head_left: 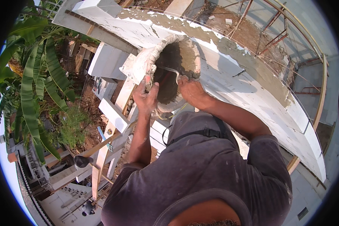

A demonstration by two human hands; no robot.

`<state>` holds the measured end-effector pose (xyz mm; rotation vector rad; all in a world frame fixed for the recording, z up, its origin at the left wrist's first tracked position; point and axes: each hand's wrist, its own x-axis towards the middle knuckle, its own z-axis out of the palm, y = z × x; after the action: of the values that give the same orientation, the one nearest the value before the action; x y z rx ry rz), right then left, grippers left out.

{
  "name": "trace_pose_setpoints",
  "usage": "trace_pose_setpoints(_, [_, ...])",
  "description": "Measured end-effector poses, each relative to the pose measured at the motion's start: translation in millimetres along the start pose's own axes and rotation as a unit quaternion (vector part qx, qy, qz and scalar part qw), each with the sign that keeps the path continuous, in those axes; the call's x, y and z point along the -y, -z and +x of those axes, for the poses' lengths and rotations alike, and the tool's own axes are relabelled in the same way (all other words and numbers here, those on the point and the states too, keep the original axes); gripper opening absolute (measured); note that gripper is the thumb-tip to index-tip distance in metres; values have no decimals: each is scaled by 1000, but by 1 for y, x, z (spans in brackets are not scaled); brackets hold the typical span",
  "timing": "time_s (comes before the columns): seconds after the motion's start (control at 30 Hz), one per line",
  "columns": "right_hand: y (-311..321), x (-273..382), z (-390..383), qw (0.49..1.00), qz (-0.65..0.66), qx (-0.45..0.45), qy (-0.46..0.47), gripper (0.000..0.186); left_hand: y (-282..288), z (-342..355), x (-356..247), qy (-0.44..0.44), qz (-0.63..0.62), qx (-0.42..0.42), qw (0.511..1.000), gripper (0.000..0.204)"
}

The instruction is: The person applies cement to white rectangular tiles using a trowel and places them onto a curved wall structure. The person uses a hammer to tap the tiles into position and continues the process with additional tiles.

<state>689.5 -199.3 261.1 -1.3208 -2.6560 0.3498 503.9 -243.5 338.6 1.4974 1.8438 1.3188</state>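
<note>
A mortar-caked bucket (pixel 190 56) with dull, greyish wet mix inside is at the upper middle, against the white block wall (pixel 224 84). My left hand (pixel 146 97) is closed on the bucket's crusted left rim, beside a small reddish patch. Inside the bucket's right half, my right hand (pixel 192 92) is closed round the bent metal shank of a tool (pixel 171 70), probably a trowel; its far end is partly hidden in the bucket. A band of grey mortar (pixel 237 47) runs along the wall's top.
Timber planks and poles (pixel 120 101) stand left of the wall, with loose white blocks (pixel 113 115) and banana plants (pixel 34 94). A thin string runs along the wall top. Metal scaffolding (pixel 275 39) is at upper right. A person (pixel 87 207) is far below at lower left.
</note>
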Motion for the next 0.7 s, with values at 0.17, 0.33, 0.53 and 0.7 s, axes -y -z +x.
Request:
trace_pose_setpoints(0.17, [73, 6, 17, 997, 26, -30, 64, 43, 25, 2, 1, -12, -7, -18, 1000, 39])
trace_pose_setpoints(0.33, [52, 20, 14, 988, -9, -7, 152, 44, 36, 12, -2, 6, 3, -25, 1000, 37])
trace_pose_setpoints(0.53, [64, 4, 36, 994, -49, -94, 22, 42, 28, 5, -10, -73, 27, -64, 995, 31])
trace_pose_setpoints(0.7, [50, 2, 30, 995, -50, -47, 67, 41, 26, 0, -13, -53, 25, -90, 994, 31])
